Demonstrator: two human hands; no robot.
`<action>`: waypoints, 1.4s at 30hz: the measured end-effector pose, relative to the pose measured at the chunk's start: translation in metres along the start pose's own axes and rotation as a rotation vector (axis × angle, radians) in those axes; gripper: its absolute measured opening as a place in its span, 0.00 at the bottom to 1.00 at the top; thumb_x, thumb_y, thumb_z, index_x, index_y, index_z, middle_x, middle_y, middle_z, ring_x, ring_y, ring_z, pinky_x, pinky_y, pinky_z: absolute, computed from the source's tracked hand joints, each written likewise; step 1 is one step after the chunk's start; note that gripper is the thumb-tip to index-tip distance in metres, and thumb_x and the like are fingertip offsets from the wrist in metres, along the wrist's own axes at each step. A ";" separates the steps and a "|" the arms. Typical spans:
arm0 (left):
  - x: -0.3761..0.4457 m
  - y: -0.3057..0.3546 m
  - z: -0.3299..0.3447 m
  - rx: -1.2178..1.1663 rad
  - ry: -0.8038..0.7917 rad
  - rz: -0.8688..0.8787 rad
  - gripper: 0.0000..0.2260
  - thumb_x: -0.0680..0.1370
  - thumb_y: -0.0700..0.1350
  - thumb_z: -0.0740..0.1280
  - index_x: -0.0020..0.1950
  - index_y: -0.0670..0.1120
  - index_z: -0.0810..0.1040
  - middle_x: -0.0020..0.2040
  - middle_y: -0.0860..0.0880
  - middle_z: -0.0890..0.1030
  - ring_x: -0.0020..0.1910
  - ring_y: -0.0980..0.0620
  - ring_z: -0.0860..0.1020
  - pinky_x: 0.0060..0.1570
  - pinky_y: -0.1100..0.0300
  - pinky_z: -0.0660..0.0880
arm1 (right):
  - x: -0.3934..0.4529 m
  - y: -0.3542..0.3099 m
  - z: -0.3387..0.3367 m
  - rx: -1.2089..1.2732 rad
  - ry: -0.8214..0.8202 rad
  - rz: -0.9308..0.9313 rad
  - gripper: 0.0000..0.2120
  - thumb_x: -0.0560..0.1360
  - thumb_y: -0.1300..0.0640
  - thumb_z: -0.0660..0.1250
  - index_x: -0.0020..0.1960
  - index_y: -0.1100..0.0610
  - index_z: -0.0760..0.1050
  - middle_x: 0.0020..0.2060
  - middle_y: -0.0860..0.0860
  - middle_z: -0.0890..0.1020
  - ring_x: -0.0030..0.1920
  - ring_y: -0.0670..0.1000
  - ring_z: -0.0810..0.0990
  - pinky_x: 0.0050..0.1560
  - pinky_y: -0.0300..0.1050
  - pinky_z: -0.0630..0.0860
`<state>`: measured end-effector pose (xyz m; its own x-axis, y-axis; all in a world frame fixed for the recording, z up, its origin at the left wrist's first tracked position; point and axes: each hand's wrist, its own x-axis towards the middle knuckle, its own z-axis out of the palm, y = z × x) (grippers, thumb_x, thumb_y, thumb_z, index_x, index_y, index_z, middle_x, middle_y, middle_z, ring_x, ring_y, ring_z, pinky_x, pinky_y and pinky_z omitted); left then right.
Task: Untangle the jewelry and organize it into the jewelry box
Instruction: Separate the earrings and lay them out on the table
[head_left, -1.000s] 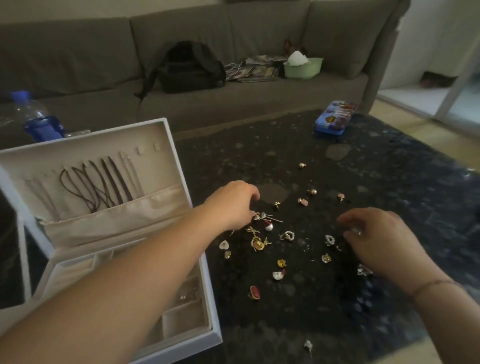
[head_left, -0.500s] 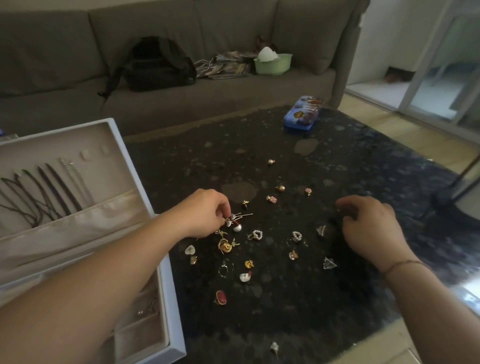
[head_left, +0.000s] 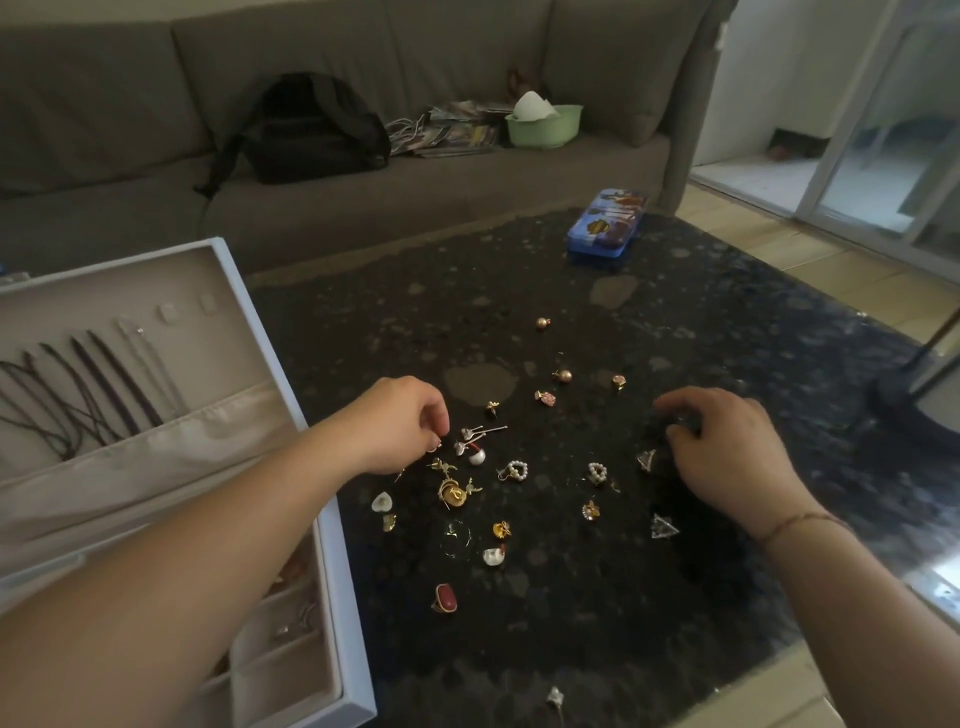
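Several small earrings and rings lie scattered on the dark speckled table (head_left: 649, 597), among them a gold cluster (head_left: 454, 491), two pearl hearts (head_left: 514, 470), a red ring (head_left: 445, 597) and a clear triangle (head_left: 664, 527). My left hand (head_left: 400, 426) reaches across from the left and its curled fingertips pinch a small piece at the edge of the pin earrings (head_left: 475, 441). My right hand (head_left: 727, 457) hovers with fingers curled down beside another triangle piece (head_left: 645, 460); what lies under its fingertips is hidden. The white jewelry box (head_left: 260, 332) stands open at the left, with dark cord necklaces (head_left: 78, 389) hung in its lid.
A blue tin (head_left: 605, 223) sits at the table's far edge. Behind it, the grey sofa holds a black backpack (head_left: 311, 130), magazines and a green bowl (head_left: 543, 124). A dark stand base (head_left: 914, 400) is at the right. The table's front-right edge is close to my right forearm.
The view has swung to the right, so the box sits further left in frame. My left hand stays at the pin earrings with its fingertips closed tighter. My right hand has barely moved.
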<state>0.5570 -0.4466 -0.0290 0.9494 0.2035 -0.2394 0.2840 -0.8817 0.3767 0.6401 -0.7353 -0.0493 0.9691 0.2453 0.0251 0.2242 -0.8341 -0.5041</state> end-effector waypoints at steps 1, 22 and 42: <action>-0.001 -0.001 0.000 0.015 0.006 -0.001 0.07 0.78 0.42 0.70 0.47 0.55 0.78 0.45 0.55 0.80 0.44 0.58 0.79 0.41 0.64 0.74 | 0.001 0.001 -0.001 0.015 -0.004 -0.002 0.15 0.78 0.62 0.63 0.59 0.46 0.78 0.59 0.49 0.79 0.63 0.55 0.73 0.61 0.47 0.70; -0.041 -0.001 -0.006 0.081 -0.213 0.119 0.14 0.77 0.46 0.72 0.61 0.57 0.78 0.51 0.59 0.78 0.45 0.60 0.78 0.41 0.68 0.75 | -0.013 -0.013 -0.004 -0.029 -0.242 -0.233 0.13 0.74 0.60 0.71 0.43 0.41 0.77 0.39 0.41 0.81 0.42 0.37 0.77 0.40 0.26 0.67; -0.057 0.003 0.007 0.430 0.080 0.301 0.14 0.76 0.60 0.68 0.58 0.56 0.76 0.52 0.56 0.74 0.53 0.55 0.72 0.51 0.58 0.73 | -0.016 -0.028 0.004 0.026 0.105 -0.359 0.05 0.73 0.55 0.71 0.47 0.46 0.81 0.37 0.38 0.75 0.38 0.38 0.72 0.41 0.36 0.66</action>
<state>0.5026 -0.4639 -0.0201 0.9924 -0.0681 -0.1024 -0.0671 -0.9977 0.0134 0.6175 -0.7136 -0.0390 0.8347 0.4668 0.2921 0.5504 -0.6907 -0.4691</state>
